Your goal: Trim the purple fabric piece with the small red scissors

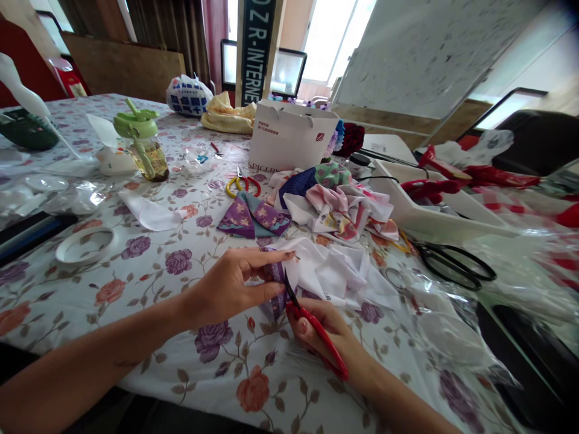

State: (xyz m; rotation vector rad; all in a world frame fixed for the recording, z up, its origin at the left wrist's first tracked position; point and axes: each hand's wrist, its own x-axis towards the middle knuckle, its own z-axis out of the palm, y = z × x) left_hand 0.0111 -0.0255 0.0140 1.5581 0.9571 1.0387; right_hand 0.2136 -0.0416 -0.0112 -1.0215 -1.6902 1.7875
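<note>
My left hand (235, 286) pinches a bunched white cloth (328, 271) with a purple patterned edge (274, 289) between thumb and fingers. My right hand (316, 331) is shut on red-handled scissors (322, 345), and their dark pointed blade (289, 290) reaches up to the purple edge, close to my left thumb. The hands are close together above a floral tablecloth (90, 301). Just beyond them lies a folded purple and teal cloth (253, 217). Whether the blade cuts into the cloth is hidden.
A heap of mixed fabric (335, 205) sits beyond the hands, with yellow-handled scissors (243, 185) to its left. Black-handled scissors (452, 265) lie on clear plastic sheeting (443, 325) at right. A white tray (429, 208), white paper bag (289, 135), and green-lidded bottle (142, 147) stand farther away.
</note>
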